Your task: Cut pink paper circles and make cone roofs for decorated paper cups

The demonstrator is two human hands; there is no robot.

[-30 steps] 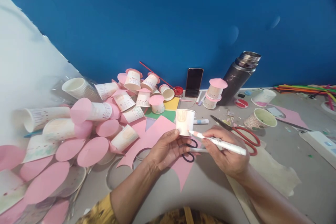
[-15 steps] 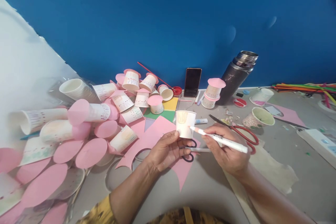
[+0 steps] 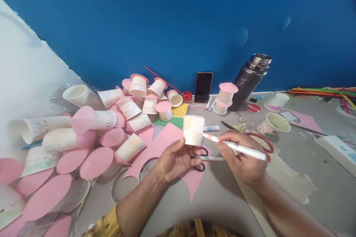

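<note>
My left hand grips a small white paper cup by its base and holds it upright above the table. In my right hand is a white marker, pinched like a pen, its orange tip touching the cup's right side. Under my hands lie black-handled scissors on a sheet of pink paper.
A heap of decorated cups with pink paper discs fills the left. At the back stand a phone, a steel flask and two stacked cups. Red scissors, a patterned cup and coloured pipe cleaners lie to the right.
The cup and the marker tip have risen slightly and the tip has shifted up the cup's side. Both hands keep their hold.
</note>
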